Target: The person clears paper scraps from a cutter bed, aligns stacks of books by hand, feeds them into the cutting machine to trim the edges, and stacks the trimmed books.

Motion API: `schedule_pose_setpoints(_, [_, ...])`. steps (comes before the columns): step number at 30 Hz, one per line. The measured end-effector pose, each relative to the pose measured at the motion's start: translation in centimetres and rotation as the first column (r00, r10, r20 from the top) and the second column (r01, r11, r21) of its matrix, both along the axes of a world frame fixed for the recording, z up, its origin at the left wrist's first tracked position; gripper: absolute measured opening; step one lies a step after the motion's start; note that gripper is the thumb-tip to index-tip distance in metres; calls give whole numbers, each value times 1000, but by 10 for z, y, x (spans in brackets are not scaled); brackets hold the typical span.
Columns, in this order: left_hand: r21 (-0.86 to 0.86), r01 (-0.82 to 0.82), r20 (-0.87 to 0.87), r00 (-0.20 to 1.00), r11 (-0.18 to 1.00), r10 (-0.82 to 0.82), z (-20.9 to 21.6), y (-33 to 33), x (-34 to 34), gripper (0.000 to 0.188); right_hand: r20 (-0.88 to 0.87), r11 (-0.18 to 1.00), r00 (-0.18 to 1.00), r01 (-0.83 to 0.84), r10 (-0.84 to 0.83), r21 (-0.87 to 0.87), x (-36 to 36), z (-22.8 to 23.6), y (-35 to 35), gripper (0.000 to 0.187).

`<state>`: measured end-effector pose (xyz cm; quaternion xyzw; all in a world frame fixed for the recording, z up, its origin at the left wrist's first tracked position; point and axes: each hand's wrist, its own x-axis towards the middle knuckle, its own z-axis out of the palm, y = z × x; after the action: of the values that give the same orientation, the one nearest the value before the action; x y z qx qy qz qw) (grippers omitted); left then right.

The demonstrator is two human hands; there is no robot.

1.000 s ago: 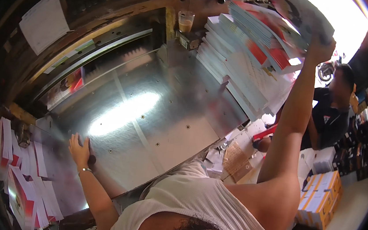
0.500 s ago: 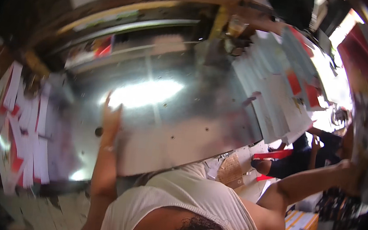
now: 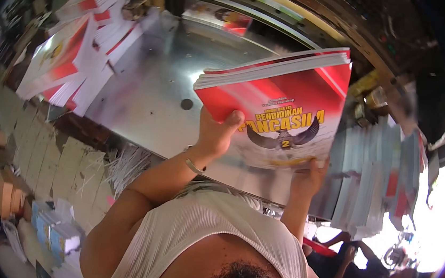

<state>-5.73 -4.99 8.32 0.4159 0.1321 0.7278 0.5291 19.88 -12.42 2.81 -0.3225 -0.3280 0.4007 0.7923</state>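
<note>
A small stack of red-and-white softcover books [image 3: 284, 113] is held above the metal table, its top cover showing a dark winged emblem. Layered edges of several books show along the far side. My left hand [image 3: 218, 131] grips the stack's left end, thumb across the cover. My right hand [image 3: 310, 178] holds the near edge toward the right, its fingers partly hidden beneath the stack. Below them lies the shiny metal tabletop [image 3: 136, 93], with round holes in it.
More red-and-white books [image 3: 64, 62] stand in uneven piles at the table's left end. Tall stacks of pale sheets [image 3: 369, 174] line the right side. Paper strips [image 3: 128, 167] hang by the near edge. Another person [image 3: 360, 265] is at the lower right.
The view has swung round, bringing the left book piles closer. My left hand was over the tabletop and my right arm reached far right; now both hands hold the stack of books.
</note>
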Motion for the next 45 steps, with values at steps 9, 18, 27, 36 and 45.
schedule_pose_setpoints(9, [37,-153,-332,930,988,156,0,3,-75,38,463,997,883,-73,75,-22,-32,-27,58,62])
schedule_pose_setpoints(18, [40,-39,-251,967,998,48,-3,16,-68,65,420,999,907,20,-36,43,-65,-4,68,55])
schedule_pose_setpoints(27, [180,-275,-385,864,944,325,-17,43,-65,44,417,997,907,73,-64,-6,-61,-1,76,29])
schedule_pose_setpoints(36, [294,-489,-430,699,821,571,-8,52,-92,37,447,981,873,178,-195,81,-17,0,75,48])
schedule_pose_setpoints(45, [189,-376,-510,752,907,418,-20,38,-129,39,491,894,752,419,-440,160,49,54,72,47])
